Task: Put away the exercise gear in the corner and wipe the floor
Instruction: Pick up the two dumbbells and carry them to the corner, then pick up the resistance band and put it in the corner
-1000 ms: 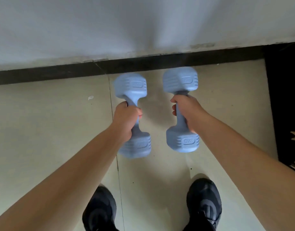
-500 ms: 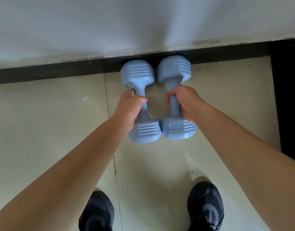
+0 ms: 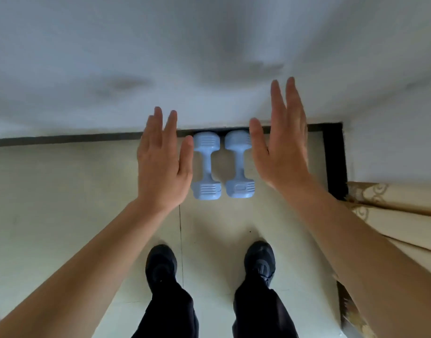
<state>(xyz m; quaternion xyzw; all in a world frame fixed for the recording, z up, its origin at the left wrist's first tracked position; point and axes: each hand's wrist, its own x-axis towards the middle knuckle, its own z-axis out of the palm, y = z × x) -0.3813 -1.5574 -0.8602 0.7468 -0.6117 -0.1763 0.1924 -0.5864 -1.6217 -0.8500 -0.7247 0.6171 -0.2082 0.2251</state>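
Two light-blue dumbbells lie side by side on the pale tiled floor, their far ends against the dark skirting of the white wall: the left dumbbell [image 3: 206,165] and the right dumbbell [image 3: 239,164]. My left hand [image 3: 162,162] hovers above them on the left, fingers straight, holding nothing. My right hand [image 3: 281,145] is raised on the right, fingers straight and spread, also holding nothing. Neither hand touches a dumbbell.
The dark skirting [image 3: 63,140] runs along the wall and turns at the corner [image 3: 333,152] on the right. A beige patterned curtain [image 3: 392,215] hangs at the right edge. My two black shoes [image 3: 160,267] [image 3: 260,262] stand on the floor below the dumbbells.
Both hands let go of the dumbbells and lifted away with fingers straightened. The dumbbells now rest on the floor against the skirting, and the view has pulled back upward.
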